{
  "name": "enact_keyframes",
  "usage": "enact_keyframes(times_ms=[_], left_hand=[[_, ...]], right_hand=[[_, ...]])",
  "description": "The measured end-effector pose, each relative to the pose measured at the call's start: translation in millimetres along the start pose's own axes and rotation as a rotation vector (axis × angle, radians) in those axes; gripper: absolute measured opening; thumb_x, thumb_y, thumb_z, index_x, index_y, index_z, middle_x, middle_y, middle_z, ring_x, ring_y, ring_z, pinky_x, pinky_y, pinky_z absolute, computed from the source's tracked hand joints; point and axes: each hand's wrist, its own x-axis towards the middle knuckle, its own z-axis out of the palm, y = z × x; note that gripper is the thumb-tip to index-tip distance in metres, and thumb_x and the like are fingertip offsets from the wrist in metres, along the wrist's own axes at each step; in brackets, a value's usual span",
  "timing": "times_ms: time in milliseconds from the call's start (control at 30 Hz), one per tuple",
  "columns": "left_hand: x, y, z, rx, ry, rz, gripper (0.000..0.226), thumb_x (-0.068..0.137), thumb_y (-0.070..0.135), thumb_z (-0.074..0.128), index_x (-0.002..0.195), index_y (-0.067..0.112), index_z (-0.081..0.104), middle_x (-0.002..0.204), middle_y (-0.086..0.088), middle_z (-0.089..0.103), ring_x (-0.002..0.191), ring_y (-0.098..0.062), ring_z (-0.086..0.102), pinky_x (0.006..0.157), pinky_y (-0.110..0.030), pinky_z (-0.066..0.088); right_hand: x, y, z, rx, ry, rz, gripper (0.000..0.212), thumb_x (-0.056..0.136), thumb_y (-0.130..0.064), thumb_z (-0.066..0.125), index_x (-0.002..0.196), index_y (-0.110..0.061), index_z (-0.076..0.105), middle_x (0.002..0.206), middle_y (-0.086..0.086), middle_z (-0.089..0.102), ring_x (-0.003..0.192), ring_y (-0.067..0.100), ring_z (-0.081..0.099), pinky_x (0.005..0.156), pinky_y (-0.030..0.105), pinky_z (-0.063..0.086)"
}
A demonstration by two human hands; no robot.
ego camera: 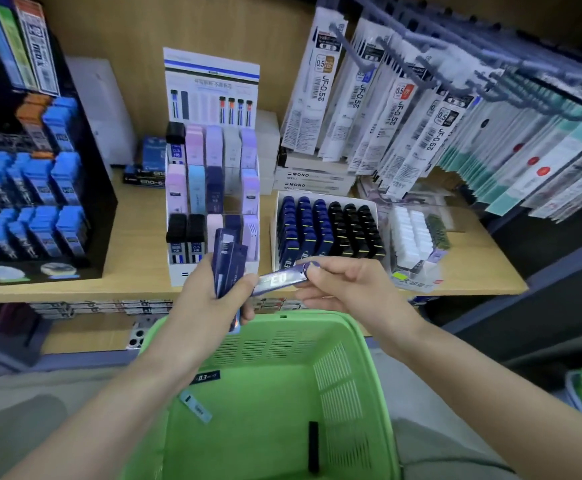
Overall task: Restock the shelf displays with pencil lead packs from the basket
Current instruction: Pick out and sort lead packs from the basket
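Note:
My left hand (209,296) grips a small bunch of dark blue pencil lead packs (227,261), held upright in front of the white tiered display (213,188). My right hand (338,285) pinches one more dark blue pack (280,279) marked 0.3 by its end, lying sideways beside the left hand's bunch. Both hands hover above the green basket (362,344). Down in the basket lie a black pack (208,376), a light blue pack (196,407) and a thin black pack (313,445). The display holds rows of pastel, black and navy packs.
A white tray (327,230) of navy and black lead packs stands right of the display, with a clear box of white packs (414,237) beyond it. A black stand of blue packs (40,202) fills the left. Hanging refill packets (421,109) crowd the upper right.

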Motion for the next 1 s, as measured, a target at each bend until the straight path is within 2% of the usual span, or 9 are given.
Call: enact_keyframes(times_ms=[167,267,400,467,600,767,833,900,1000], left_hand=[[5.3,1.6,-8.6,0.013,-0.068,-0.015,0.008,0.096,0.018,0.050,0.089,0.016,0.046,0.050,0.004,0.053,0.047,-0.006,0.046,0.048,-0.013,0.038],[8.7,3.5,-11.2,0.004,-0.073,-0.011,0.011,0.096,0.018,0.050,0.086,0.017,0.045,0.049,0.004,0.053,0.047,-0.006,0.047,0.050,-0.011,0.038],[10.1,6.1,-6.5,-0.028,-0.053,-0.025,0.007,0.096,0.018,0.051,0.092,0.013,0.048,0.049,0.004,0.053,0.045,-0.003,0.048,0.049,-0.009,0.038],[10.4,5.2,-4.7,-0.028,-0.050,-0.026,0.007,0.095,0.017,0.051,0.093,0.012,0.048,0.049,0.005,0.053,0.045,-0.004,0.047,0.047,-0.010,0.037],[12.2,2.4,-5.7,-0.013,-0.042,-0.026,0.008,0.095,0.018,0.051,0.099,0.010,0.050,0.050,0.003,0.053,0.046,-0.006,0.048,0.048,-0.014,0.038],[12.9,2.9,-1.5,0.006,-0.018,-0.013,0.006,0.094,0.020,0.052,0.097,0.014,0.052,0.051,0.004,0.057,0.046,-0.004,0.051,0.047,-0.012,0.040],[14.1,2.8,-0.9,-0.015,0.008,-0.038,0.010,0.094,0.021,0.054,0.101,0.015,0.054,0.057,-0.001,0.058,0.047,-0.003,0.053,0.049,-0.013,0.041],[15.2,2.6,-1.6,-0.029,0.026,-0.059,0.011,0.094,0.022,0.054,0.103,0.016,0.055,0.063,-0.006,0.061,0.048,-0.003,0.053,0.053,-0.014,0.043],[16.3,1.9,-2.1,-0.045,0.037,-0.079,0.009,0.094,0.023,0.055,0.102,0.020,0.054,0.084,-0.012,0.068,0.053,-0.005,0.055,0.064,-0.026,0.046]], right_hand=[[6.0,-10.3,-2.6,-0.122,-0.082,-0.019,0.024,0.093,-0.005,0.050,0.114,-0.013,0.061,0.077,0.005,0.070,0.068,0.009,0.069,0.064,0.016,0.054],[7.0,-12.1,-0.2,-0.138,-0.091,-0.032,0.028,0.095,-0.006,0.047,0.121,-0.009,0.057,0.079,0.007,0.070,0.073,0.010,0.069,0.067,0.017,0.054],[8.1,-5.9,6.2,0.064,0.079,-0.062,0.012,0.094,-0.005,0.050,0.102,-0.009,0.057,0.072,0.007,0.072,0.073,0.013,0.071,0.064,0.016,0.053],[9.1,-4.2,6.5,0.064,0.102,-0.088,0.010,0.093,-0.003,0.051,0.095,-0.008,0.060,0.071,0.007,0.072,0.071,0.014,0.071,0.063,0.016,0.054],[9.6,-6.8,5.2,0.032,0.119,-0.114,0.014,0.092,-0.004,0.054,0.092,-0.013,0.064,0.073,0.007,0.072,0.072,0.015,0.071,0.065,0.018,0.054],[15.2,-13.9,-2.0,0.026,0.160,-0.120,0.011,0.085,-0.001,0.062,0.094,-0.007,0.063,0.073,0.008,0.070,0.067,0.011,0.069,0.062,0.016,0.054],[20.3,-17.2,-12.1,-0.081,0.232,-0.188,0.013,0.087,-0.002,0.061,0.097,-0.010,0.062,0.081,0.010,0.069,0.071,0.012,0.070,0.065,0.016,0.054],[26.5,-16.0,-23.5,-0.301,0.304,-0.268,0.014,0.088,-0.005,0.062,0.095,-0.016,0.063,0.087,0.010,0.069,0.076,0.013,0.069,0.071,0.021,0.055],[36.9,-7.8,-32.9,-0.538,0.368,-0.296,0.016,0.087,-0.010,0.064,0.090,-0.025,0.062,0.082,0.001,0.069,0.080,0.015,0.068,0.078,0.028,0.055]])
